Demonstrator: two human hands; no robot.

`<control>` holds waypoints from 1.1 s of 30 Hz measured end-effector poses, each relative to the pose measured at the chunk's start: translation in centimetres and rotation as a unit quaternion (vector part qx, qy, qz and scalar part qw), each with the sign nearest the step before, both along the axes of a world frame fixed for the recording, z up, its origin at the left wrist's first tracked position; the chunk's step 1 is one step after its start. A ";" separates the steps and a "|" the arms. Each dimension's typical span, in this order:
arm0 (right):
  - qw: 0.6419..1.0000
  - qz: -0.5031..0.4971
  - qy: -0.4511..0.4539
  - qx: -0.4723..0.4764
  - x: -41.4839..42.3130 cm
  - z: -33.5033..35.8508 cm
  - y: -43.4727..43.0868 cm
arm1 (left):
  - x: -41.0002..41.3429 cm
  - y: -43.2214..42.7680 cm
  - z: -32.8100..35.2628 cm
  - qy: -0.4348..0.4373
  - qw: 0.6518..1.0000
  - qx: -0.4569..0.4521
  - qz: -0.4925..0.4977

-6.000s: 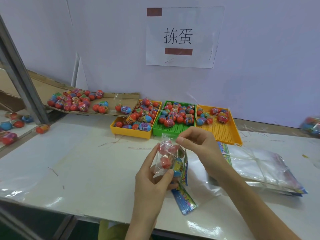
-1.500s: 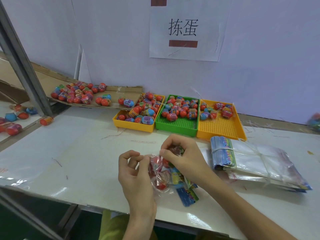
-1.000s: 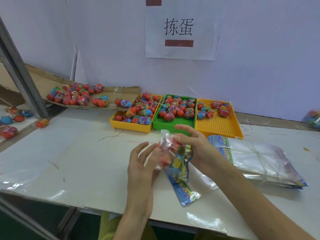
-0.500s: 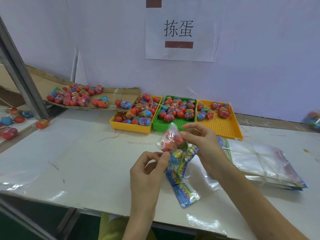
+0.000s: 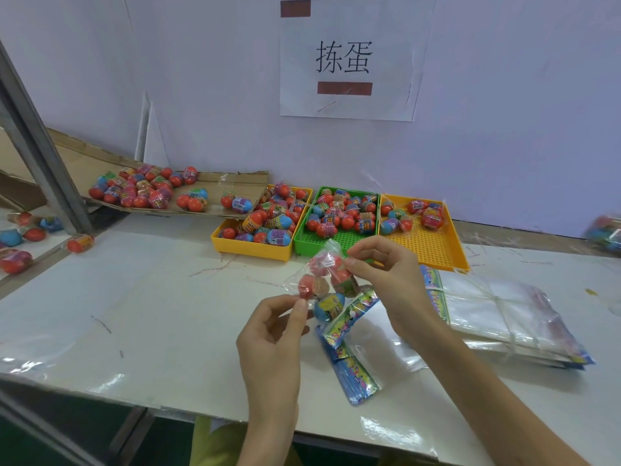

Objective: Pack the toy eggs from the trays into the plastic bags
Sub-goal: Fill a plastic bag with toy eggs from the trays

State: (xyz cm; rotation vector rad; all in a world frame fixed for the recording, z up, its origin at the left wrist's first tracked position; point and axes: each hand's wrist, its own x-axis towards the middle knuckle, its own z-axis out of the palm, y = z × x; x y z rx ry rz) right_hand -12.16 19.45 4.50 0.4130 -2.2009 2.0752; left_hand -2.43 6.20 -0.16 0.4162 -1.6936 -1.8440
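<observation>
Filled plastic bag (image 5: 331, 285) held in the air above the white table (image 5: 151, 307), just in front of the green tray (image 5: 339, 237). Four toy eggs visible inside it, three red-topped and one blue (image 5: 329, 307) lowest. Left hand (image 5: 272, 341) pinches the bag's lower left corner between thumb and forefinger. Right hand (image 5: 386, 277) pinches its upper right edge with curled fingers. The hands are apart, the bag between them.

Green tray holds loose eggs at its far end. Yellow tray (image 5: 255, 247) touching its left side is crowded with eggs; orange tray (image 5: 433, 247) touching its right side holds a few. Left of the yellow tray, a cardboard sheet (image 5: 221, 188) carries more eggs. Right of the green tray and nearer, a bundled stack of empty bags (image 5: 497, 314) lies flat. A printed header strip (image 5: 353, 368) lies below the held bag.
</observation>
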 end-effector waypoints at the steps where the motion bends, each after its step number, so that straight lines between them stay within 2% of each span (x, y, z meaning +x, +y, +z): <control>1: 1.000 0.005 -0.004 -0.007 0.0 0.0 0.0 | 0.0 0.0 0.2 -0.001 1.000 0.009 0.004; 10: 0.994 0.047 -0.063 -0.070 -0.1 0.0 -0.1 | 0.0 -0.2 0.5 0.009 0.989 0.148 -0.023; 15: 0.986 0.085 -0.096 -0.105 0.0 0.0 -0.2 | 0.0 -0.5 0.6 0.030 0.981 0.180 -0.063; 21: 0.955 0.165 -0.166 -0.180 0.0 0.1 -0.1 | 0.1 -0.9 0.7 0.025 0.970 0.211 -0.115; 25: 0.955 0.182 -0.156 -0.175 0.0 0.1 -0.1 | 0.1 -1.0 1.3 0.013 0.947 0.266 -0.179; 27: 0.957 0.179 -0.158 -0.166 0.0 0.1 0.0 | 0.2 -1.0 1.5 0.016 0.944 0.276 -0.180; 30: 0.958 0.172 -0.183 -0.139 -0.3 -0.2 -0.1 | 0.3 -0.9 1.5 0.025 0.950 0.272 -0.150; 33: 0.965 0.156 -0.178 -0.111 -0.3 -0.2 -0.4 | 0.3 -0.5 1.5 0.023 0.971 0.216 -0.103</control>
